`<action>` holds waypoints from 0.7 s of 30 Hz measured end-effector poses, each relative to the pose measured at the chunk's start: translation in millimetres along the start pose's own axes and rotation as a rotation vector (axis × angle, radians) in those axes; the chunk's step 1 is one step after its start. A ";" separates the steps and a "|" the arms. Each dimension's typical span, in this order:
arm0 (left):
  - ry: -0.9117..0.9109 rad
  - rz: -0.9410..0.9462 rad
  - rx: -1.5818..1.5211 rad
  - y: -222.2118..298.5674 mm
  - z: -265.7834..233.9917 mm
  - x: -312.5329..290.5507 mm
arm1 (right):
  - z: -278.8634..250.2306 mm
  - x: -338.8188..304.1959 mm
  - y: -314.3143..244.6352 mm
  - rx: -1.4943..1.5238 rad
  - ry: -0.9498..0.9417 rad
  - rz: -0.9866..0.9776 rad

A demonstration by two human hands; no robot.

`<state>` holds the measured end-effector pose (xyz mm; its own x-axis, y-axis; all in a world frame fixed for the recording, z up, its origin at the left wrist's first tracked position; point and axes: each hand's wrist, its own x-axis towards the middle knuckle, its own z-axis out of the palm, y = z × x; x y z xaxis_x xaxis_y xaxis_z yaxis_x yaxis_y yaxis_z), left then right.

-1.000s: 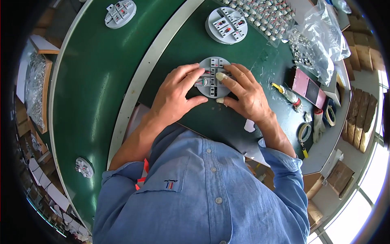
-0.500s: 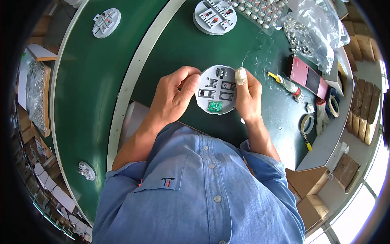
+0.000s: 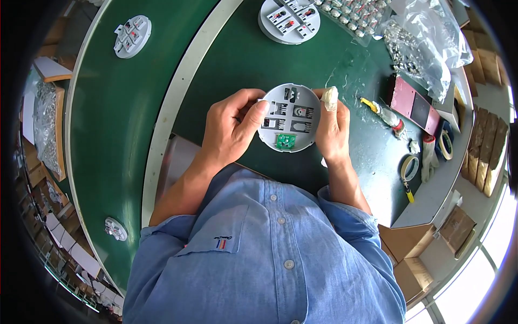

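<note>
A round light-grey plastic housing [image 3: 287, 127] is held up in front of my chest, its compartmented inside facing me. Several slots hold dark and metal parts, and a small green circuit board [image 3: 286, 141] sits in the slot nearest my body. My left hand [image 3: 232, 127] grips the left rim, thumb at the edge and fingers curled behind. At the right rim is my right hand [image 3: 332, 127], fingers partly hidden behind the housing. Its thumb wears a white wrapping [image 3: 329, 99] and points upward beside the rim.
Another grey housing [image 3: 290, 24] lies at the far side of the green table. To the right are bagged metal parts [image 3: 402, 51], a red box [image 3: 407, 102], a yellow-tipped tool [image 3: 380, 110] and a tape roll [image 3: 409, 168]. Left, a green curved belt [image 3: 129, 108] carries more housings [image 3: 132, 36].
My right thumb has shifted slightly right, away from the housing's face. The far housing on the left belt sits a little lower and further left. My left hand keeps its grip.
</note>
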<state>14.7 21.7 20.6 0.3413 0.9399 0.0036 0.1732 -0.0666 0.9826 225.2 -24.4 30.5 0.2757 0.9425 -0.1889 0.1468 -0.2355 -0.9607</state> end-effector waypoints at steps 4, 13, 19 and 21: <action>0.007 0.004 0.006 -2.3 0.7 1.6 | 1.0 0.7 -1.4 -0.031 0.024 -0.017; 0.003 -0.011 0.024 -1.7 0.4 1.7 | -1.4 1.1 -1.4 -0.051 0.015 -0.020; 0.004 -0.005 0.033 -3.2 0.8 1.6 | -1.8 0.7 -3.5 -0.063 0.012 0.002; 0.005 0.001 0.033 -3.7 1.0 2.5 | -2.0 1.3 -4.4 -0.064 0.012 0.001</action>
<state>15.8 23.9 16.8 0.3369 0.9415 0.0057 0.2029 -0.0785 0.9760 226.9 -22.6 34.9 0.2874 0.9395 -0.1866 0.2066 -0.2510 -0.9457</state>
